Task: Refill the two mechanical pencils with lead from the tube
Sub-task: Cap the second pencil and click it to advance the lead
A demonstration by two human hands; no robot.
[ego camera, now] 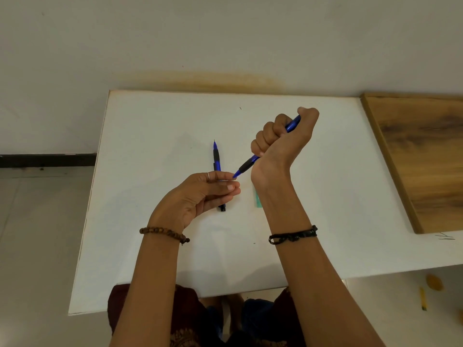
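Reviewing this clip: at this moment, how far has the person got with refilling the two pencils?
Nothing shows as finished. In hand: the right hand grips one blue pencil, thumb over its back end, tip aimed at the left hand, whose fingertips pinch together at the tip; a lead there is too thin to see. The second pencil lies on the white table, the green lead tube beside the right wrist. Whether the second is filled cannot be told.

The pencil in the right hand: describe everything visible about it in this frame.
The held pencil is translucent blue plastic with a black rubbery sleeve near its blue cone tip. The right hand wraps it in a fist, thumb over the top end, holding it raised and slanted, tip down-left. The tip meets the left hand fingertips, which seem to pinch something thin there; whether that is a lead is unclear.
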